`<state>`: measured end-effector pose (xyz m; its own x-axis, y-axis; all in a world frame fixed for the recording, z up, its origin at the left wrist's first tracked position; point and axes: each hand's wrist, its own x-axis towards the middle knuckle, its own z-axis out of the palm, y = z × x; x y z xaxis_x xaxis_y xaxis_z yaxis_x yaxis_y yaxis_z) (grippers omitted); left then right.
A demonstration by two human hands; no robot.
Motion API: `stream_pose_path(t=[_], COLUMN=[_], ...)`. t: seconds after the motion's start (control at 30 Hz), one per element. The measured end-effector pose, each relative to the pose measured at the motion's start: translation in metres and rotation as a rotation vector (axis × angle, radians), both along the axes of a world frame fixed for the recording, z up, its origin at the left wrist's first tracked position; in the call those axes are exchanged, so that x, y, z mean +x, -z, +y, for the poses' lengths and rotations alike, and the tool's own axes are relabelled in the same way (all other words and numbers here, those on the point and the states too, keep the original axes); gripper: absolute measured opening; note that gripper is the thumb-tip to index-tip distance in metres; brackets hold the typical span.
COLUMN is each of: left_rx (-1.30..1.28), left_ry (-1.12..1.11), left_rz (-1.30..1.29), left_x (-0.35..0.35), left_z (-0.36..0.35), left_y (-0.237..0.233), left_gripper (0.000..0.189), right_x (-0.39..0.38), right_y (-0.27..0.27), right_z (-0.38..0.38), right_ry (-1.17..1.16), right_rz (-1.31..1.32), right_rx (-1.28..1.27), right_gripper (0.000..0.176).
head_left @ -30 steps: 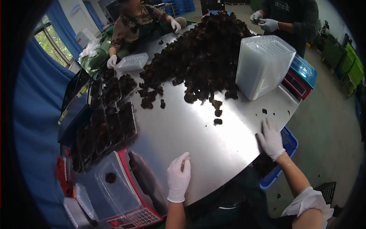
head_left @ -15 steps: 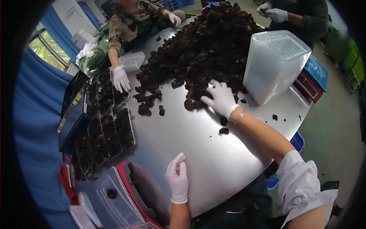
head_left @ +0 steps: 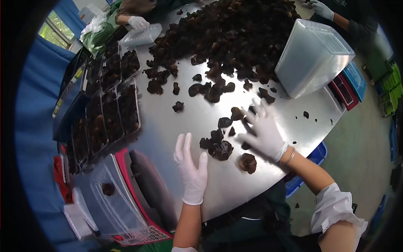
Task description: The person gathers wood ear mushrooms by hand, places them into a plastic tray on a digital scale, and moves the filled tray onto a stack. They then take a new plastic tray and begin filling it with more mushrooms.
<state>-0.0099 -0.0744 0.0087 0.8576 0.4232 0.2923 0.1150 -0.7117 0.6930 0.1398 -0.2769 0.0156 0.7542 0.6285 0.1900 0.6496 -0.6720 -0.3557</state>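
From the middle of the view, the curtain (head_left: 40,113) hangs at 9 o'clock. Filled trays (head_left: 139,111) lie between 9 and 10, and the scale (head_left: 121,206) sits between 7 and 8 with one dark piece (head_left: 108,189) on its plate. At 11, a co-worker's hand (head_left: 138,23) is at a clear tray (head_left: 147,35).

The left hand (head_left: 192,172), at 6, is empty, its fingers raised and thumb apart; whether it touches the worktop (head_left: 161,119) I cannot tell. Loose pieces (head_left: 221,150) lie near 5, just beyond that thumb, and the pile (head_left: 226,42) spreads from 11 to 1.

The pieces look light, soft and ruffled, perhaps slippery on the metal. Their thin edges may well tear, so a loose hold with several fingers round the thick middle seems safer than pinching the frill.

The right hand (head_left: 266,134), at 3, is blurred and spread over small pieces; it grips nothing that shows, and contact is unclear. The tray stack (head_left: 312,63) stands at 2, the blue crate (head_left: 320,154) below the worktop's edge between 3 and 4
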Motion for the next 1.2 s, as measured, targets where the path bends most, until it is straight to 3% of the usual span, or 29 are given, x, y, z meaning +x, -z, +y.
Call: stream_pose_path(t=[0.1,0.2,0.27,0.3,0.33,0.4,0.5,0.57,0.67,0.73,0.8,0.87,0.93,1.07,1.13,1.2], left_rx=[-0.007,0.128,0.043,-0.008,-0.062,-0.103,-0.279,-0.103,0.038,0.075,0.103,0.14,-0.038,-0.045,0.003,0.047], left_ry=[0.054,0.032,-0.059,-0.104,-0.152,-0.182,-0.181,0.058,0.363,0.293,0.271,0.242,0.169,0.038,0.039,0.048], left_rz=[0.03,0.099,0.059,0.045,0.033,0.004,-0.139,-0.231,0.14,0.281,0.266,0.245,0.095,0.014,0.017,0.031], left_x=[0.0,-0.009,-0.007,-0.009,-0.01,-0.012,-0.025,-0.061,-0.121,-0.141,-0.149,-0.15,-0.137,-0.097,-0.071,-0.065], left_z=[-0.006,-0.001,0.012,0.016,0.018,0.02,0.024,0.015,-0.016,-0.027,-0.029,-0.029,-0.024,-0.007,0.0,0.002], left_y=[-0.002,0.008,0.006,0.004,0.003,-0.001,-0.014,-0.027,-0.044,-0.03,-0.014,-0.003,0.001,-0.005,-0.005,-0.007], left_gripper=[0.052,0.046,0.04,0.04,0.039,0.037,0.038,0.048,0.071,0.069,0.065,0.062,0.057,0.051,0.054,0.058], right_x=[-0.051,-0.068,-0.032,-0.014,-0.01,-0.018,-0.042,-0.056,-0.068,-0.074,-0.079,-0.081,-0.081,-0.081,-0.057,-0.045], right_y=[0.009,0.002,0.006,0.019,0.011,-0.018,-0.016,-0.015,-0.007,-0.005,-0.008,0.004,0.013,0.0,0.009,0.005], right_z=[0.017,0.024,0.019,0.007,0.004,-0.002,-0.012,-0.017,-0.021,-0.017,0.008,0.02,0.026,0.012,0.004,0.008], right_ry=[-0.232,-0.345,-0.191,-0.21,-0.117,0.015,-0.016,-0.086,-0.105,-0.059,-0.057,-0.054,-0.245,-0.434,-0.302,0.031], right_rz=[0.164,0.032,0.173,-0.084,-0.165,0.058,0.223,0.188,0.231,0.306,-0.04,-0.007,-0.124,0.138,0.112,-0.005], right_rx=[0.121,0.113,0.424,0.284,0.3,0.522,0.554,0.522,0.474,0.452,0.222,0.185,0.093,0.227,0.363,0.335], right_gripper=[0.063,0.049,0.042,0.038,0.036,0.033,0.03,0.03,0.029,0.029,0.027,0.034,0.03,0.016,0.026,0.038])
